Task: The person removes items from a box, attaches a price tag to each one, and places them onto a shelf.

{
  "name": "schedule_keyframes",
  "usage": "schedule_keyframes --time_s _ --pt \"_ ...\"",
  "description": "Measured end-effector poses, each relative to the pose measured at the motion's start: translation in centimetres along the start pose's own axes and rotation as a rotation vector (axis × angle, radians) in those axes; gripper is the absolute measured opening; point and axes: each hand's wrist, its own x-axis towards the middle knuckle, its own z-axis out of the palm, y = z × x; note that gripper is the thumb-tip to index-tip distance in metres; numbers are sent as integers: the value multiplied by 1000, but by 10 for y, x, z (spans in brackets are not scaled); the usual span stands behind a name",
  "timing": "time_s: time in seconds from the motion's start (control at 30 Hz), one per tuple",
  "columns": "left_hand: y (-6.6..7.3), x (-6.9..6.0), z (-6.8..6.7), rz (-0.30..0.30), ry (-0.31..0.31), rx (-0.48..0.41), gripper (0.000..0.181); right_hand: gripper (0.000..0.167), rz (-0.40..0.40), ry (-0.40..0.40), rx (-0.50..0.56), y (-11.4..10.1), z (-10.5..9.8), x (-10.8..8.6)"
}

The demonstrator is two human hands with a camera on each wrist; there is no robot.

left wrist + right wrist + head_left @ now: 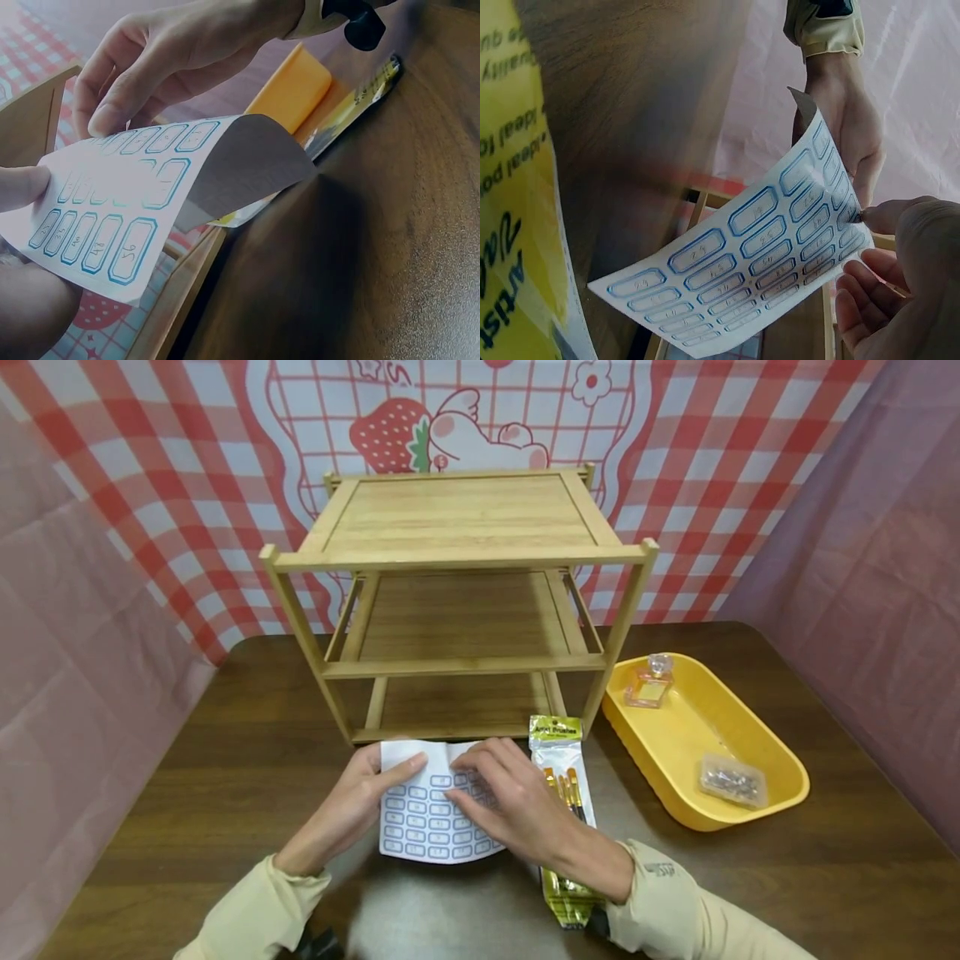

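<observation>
The sheet of blue-framed labels (438,831) is up off the worktop (225,810), bowed rather than flat, with its far end bending away and nothing firm behind the printed face. That's where I'd expect trouble: if a fingertip pushes or picks too hard at it, the paper could buckle, crease or tear, and if those labels are the sticky kind, one might lift crooked or cling to a finger. A slack hold along one side could also let the whole thing swing. The left hand (348,802) has the sheet's left edge, thumb on the printed face and fingers behind, pinching it. The right hand (517,793) comes over the upper right part, fingers bent, thumb and forefinger close against the printed side; whether they have anything nipped between them I cannot tell. Just beyond, the right forearm crosses above the packet of brushes (566,793), so a low sleeve might drag it askew. The yellow tray (690,727), with a perfume bottle (648,687) and a small clear box (733,781) inside, sits farther right, apart from the hands, and the wooden shelf (465,518) stands behind the sheet.
</observation>
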Motion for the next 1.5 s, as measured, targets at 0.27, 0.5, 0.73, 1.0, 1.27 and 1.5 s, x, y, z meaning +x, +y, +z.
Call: schedule_keyframes --time_s 0.27,0.5,0.73,1.0,1.27,1.5 --pt "1 0 1 6 -9 1 17 28 -14 31 15 -1 2 1" --pt "-1 0 1 13 -20 25 16 26 -5 23 19 -4 2 1" --pt "1 -1 3 35 -14 33 15 25 -16 44 23 -4 2 2" --pt "2 -1 3 39 2 66 18 23 -19 71 23 -4 2 3" --pt "3 -1 6 30 39 76 22 18 -34 31 -23 -5 3 4" --pt "2 0 6 20 89 161 26 12 -166 44 -193 -3 5 3"
